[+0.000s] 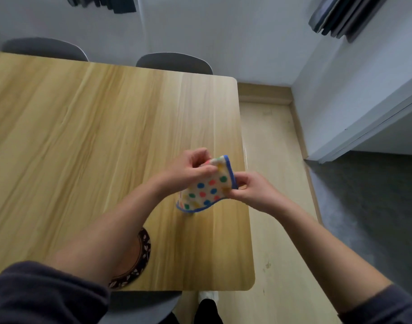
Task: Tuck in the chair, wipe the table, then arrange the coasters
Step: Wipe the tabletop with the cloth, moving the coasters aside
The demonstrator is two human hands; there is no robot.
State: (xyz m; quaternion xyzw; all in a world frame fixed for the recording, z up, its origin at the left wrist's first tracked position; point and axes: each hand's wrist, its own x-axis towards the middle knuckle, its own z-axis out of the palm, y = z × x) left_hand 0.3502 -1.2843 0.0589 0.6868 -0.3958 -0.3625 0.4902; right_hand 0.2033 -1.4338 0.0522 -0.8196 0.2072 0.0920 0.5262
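While both hands (218, 181) pinch it, the dotted cloth (206, 189) slants from lower-left to upper-right.

Both hands hold a folded cream polka-dot cloth with blue trim (208, 188) above the light wooden table (95, 136): left hand (191, 167) pinches its top, right hand (249, 190) its right edge. Round brown patterned coaster (139, 256) lies under the left forearm. Grey chair (144, 305) tucked at the near edge.

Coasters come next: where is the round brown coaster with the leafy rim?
In the head view's lower left, the round brown coaster lies on the light wooden table near its front edge, partly hidden under the left forearm.
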